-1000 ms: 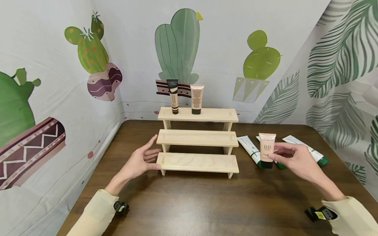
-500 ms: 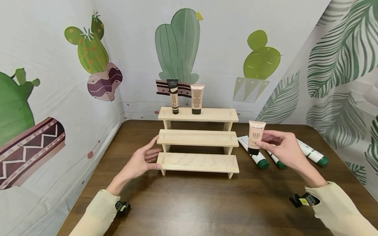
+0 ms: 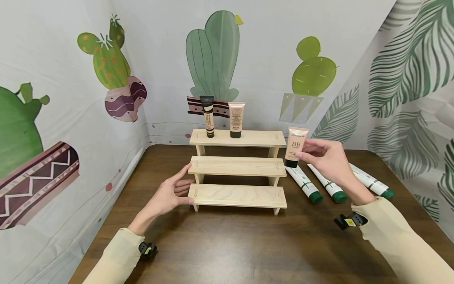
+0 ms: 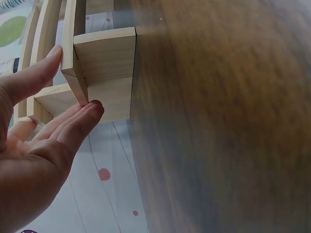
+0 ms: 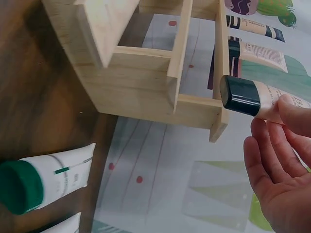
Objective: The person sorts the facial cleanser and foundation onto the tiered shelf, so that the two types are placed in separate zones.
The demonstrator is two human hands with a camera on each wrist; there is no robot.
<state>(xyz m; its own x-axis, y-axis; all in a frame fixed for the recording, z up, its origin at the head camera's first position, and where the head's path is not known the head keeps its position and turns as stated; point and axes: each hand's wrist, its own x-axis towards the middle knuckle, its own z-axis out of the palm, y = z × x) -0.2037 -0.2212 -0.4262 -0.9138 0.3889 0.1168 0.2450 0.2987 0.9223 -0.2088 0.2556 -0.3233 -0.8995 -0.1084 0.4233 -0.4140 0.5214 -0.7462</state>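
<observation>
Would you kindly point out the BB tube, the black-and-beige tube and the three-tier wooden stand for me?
BB tube (image 3: 295, 146): head view, printed front of its body.
Black-and-beige tube (image 3: 209, 118): head view, middle of its body.
Three-tier wooden stand (image 3: 237, 165): head view, bare top of the middle tier.

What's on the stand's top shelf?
Two upright tubes: the black-and-beige tube on the left, the pink tube to its right. The BB tube is in the right hand. Directly under the two standing tubes, the top shelf is covered.
</observation>
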